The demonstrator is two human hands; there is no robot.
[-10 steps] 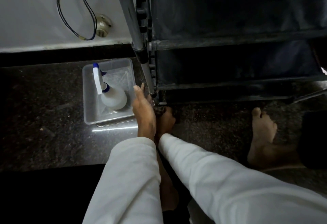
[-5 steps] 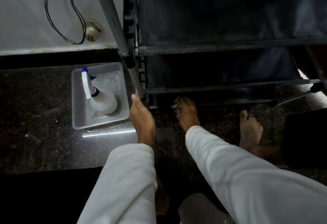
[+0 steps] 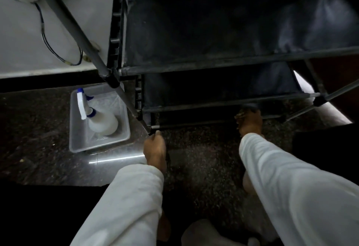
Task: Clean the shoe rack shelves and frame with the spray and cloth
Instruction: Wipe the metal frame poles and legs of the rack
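Standing here beside the shoe rack [image 3: 213,29], I see the person crouched low in front of it, both white sleeves [image 3: 126,206] reaching towards its bottom tier. The left hand [image 3: 155,148] is down at the foot of the front-left post [image 3: 127,100], fingers folded under and the thumb tip touching the end of the lowest rail [image 3: 194,125]; whether it truly grips the frame I cannot tell. The right hand [image 3: 249,123] is further along that same rail, knuckles up, its fingers curled over a bunched cloth [image 3: 240,115] pressed against the bar under the lowest dark fabric shelf (the light is poor down there, so only a speckled edge of it peeks out past the fingers). The spray bottle [image 3: 102,122], white with a blue collar and nozzle tip, stands upright in a clear plastic tray [image 3: 77,146] on the dark speckled floor [image 3: 194,158], just left of the rack's corner and near the left hand but not touching it. Behind the tray, a thin dark cable [image 3: 44,37] loops down the pale wall [image 3: 19,31].
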